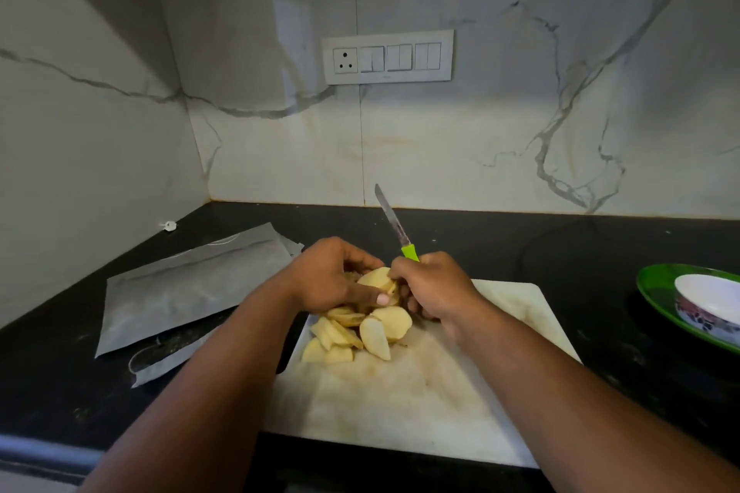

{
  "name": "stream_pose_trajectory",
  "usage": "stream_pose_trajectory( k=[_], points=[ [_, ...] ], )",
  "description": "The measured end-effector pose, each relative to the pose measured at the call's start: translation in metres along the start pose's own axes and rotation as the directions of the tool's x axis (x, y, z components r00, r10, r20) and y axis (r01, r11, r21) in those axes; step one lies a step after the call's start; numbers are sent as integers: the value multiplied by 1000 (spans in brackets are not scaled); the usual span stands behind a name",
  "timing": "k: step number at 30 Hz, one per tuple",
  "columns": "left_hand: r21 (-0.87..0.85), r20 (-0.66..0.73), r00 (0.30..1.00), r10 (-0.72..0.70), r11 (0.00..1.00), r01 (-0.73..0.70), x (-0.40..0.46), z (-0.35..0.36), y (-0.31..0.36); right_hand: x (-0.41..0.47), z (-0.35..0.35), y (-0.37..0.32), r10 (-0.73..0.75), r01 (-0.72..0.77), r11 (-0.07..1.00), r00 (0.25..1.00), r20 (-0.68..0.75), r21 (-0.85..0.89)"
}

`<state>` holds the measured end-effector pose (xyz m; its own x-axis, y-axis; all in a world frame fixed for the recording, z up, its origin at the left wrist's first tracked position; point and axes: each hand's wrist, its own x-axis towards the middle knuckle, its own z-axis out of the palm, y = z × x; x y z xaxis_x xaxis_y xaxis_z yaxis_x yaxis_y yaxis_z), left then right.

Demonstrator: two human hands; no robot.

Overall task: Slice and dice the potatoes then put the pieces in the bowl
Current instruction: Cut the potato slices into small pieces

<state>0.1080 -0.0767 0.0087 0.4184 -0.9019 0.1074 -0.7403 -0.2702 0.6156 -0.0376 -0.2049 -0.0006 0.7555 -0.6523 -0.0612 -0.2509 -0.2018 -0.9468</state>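
Marble-veined walls met in a corner behind a black countertop (520,252), and a pale cutting board (400,392) lay on it in front of the person. Both hands met over the far left part of the board. The left hand (328,276) curled its fingers round a stack of potato slices (376,278), thumb and forefinger pinching the near side. The right hand (432,288) was closed on the green handle of a knife (394,224), its knuckles touching the same stack from the right. The blade pointed up and away from the hands, towards the wall, not down at the board, so it would likely need tipping over before any cut.

Just nearer the person than the hands, a loose pile of cut potato pieces (360,332) lay on the board, touching the held stack's lower edge. The bowl (708,300) sat on a green plate (656,284) well off to the right of the right hand, beyond the board's edge; that hand was clearly the nearer one for carrying pieces across. Grey plastic pouches (192,284) lay flat to the left of the left hand.
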Motion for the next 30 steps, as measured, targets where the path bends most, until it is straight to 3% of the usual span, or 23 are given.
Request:
stream_pose_trajectory(
  k=[5, 9, 16, 21, 26, 28, 30],
  points=[
    [-185, -78, 994, 77, 979, -90, 3, 0, -6, 8, -7, 6, -46, 20, 983, 989, 138, 185],
    [-389, -144, 982, 121, 906, -168, 2, 3, -17, 7, -8, 7, -104, 39, 962, 968, 229, 272],
    [-497, -151, 975, 161, 840, -216, 2, 6, -21, 7, -9, 8, -128, 47, 951, 959, 253, 305],
    [-582, -282, 948, 147, 759, -291, -2, 7, -21, 6, -10, 9, -117, 54, 975, 949, 294, 214],
    [-355, -385, 895, 223, 860, -367, -10, 10, -14, 7, -12, 5, -95, 66, 978, 986, 138, 199],
    [-136, -461, 830, 314, 899, -416, -16, 11, 3, 8, -21, 0, -128, 122, 976, 991, 24, 183],
    [157, -438, 745, 504, 858, -488, -20, 18, 32, 7, -33, -5, -193, 202, 972, 978, -80, 124]
  ],
)
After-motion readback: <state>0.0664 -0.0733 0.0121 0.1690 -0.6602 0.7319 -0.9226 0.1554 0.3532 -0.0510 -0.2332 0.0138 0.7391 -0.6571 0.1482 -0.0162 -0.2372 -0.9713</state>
